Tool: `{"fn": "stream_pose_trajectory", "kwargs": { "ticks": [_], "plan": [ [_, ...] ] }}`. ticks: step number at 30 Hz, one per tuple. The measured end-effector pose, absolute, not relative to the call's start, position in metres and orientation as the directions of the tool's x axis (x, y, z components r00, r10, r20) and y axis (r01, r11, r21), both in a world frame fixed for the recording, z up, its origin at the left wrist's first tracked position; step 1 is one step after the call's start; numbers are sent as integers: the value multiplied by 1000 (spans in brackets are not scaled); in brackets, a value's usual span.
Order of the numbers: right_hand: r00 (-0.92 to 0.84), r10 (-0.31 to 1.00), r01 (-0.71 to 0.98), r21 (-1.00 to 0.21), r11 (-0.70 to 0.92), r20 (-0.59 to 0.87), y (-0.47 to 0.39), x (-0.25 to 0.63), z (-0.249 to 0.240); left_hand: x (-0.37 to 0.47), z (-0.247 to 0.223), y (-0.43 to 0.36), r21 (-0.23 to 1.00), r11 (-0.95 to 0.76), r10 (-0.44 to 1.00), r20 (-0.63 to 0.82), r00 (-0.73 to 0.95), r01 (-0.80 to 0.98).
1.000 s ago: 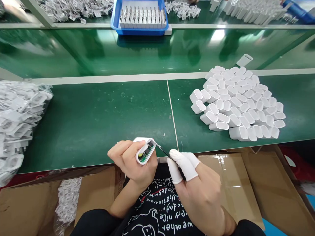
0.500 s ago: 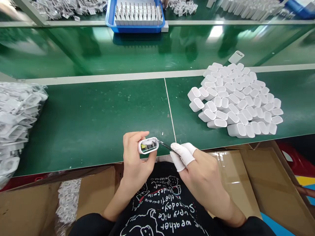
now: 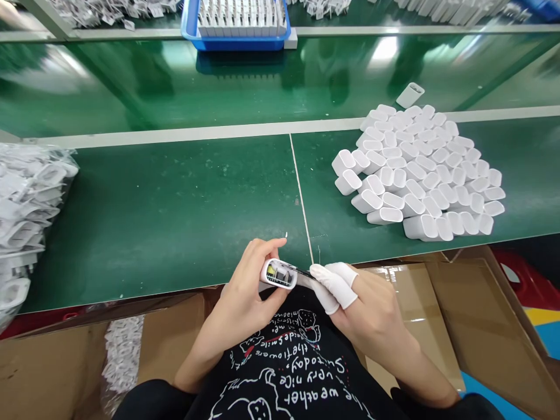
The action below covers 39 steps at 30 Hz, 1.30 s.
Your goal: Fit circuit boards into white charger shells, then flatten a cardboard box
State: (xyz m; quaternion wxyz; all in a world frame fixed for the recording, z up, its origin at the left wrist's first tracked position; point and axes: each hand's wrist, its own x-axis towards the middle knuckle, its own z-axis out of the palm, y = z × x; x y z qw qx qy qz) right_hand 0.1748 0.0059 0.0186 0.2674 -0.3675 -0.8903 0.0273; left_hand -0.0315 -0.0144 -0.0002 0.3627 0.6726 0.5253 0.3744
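Note:
My left hand (image 3: 249, 294) is closed around a white charger housing (image 3: 280, 273), its open end facing up. Inside it a circuit board with a yellow part and dark components shows. My right hand (image 3: 350, 291), with white finger cots on several fingertips, grips dark, thin tweezers (image 3: 301, 271). Their tip reaches the right end of the housing's opening; what exactly it touches is too small to tell. Both hands are over the front edge of the green bench (image 3: 175, 221).
White housings (image 3: 420, 169) stand packed together on the right, with a single one (image 3: 410, 95) behind them. Bagged white parts (image 3: 30, 216) lie at the left. A blue tray (image 3: 236, 42) of white pieces sits on the shelf. Cardboard boxes (image 3: 175, 341) are below the bench edge.
Both hands have shifted: the left hand with the housing has moved right and slightly down, bringing it closer to the right hand. The housing has turned a little, and the tweezers stay at its opening.

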Motion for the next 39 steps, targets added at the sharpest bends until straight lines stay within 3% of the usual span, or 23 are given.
{"fn": "stream_pose_trajectory", "kwargs": {
  "ticks": [10, 18, 22, 26, 30, 35, 37, 39],
  "plan": [
    [-625, 636, 565, -300, 769, 454, 17, 182, 22, -32, 0, -14, 877, -224, 953, 106, 283, 426],
    [-684, 637, 555, -313, 771, 355, 23, 188, 29, -30, 2, -12, 840, -274, 956, 185, 227, 469],
    [-700, 607, 547, -264, 794, 376, 25, 188, 34, -29, 0, -12, 837, -277, 957, 199, 210, 471],
    [-672, 633, 551, -312, 774, 385, 31, 200, 41, -28, -7, -9, 859, -285, 958, 240, 155, 426],
    [-511, 758, 618, -440, 651, 405, 49, 192, 8, -24, -20, -4, 914, -220, 975, 219, 40, 342],
    [-425, 738, 715, -306, 629, 525, 70, 149, -49, -18, -33, -3, 935, -105, 983, 149, -106, 339],
    [-407, 727, 608, -430, 667, 553, 65, 138, -49, -16, -35, -5, 925, -101, 977, 162, -137, 366],
    [-444, 690, 382, -577, 722, 571, 54, 133, -39, -15, -36, -7, 922, -118, 975, 178, -133, 368]
  ]
}}
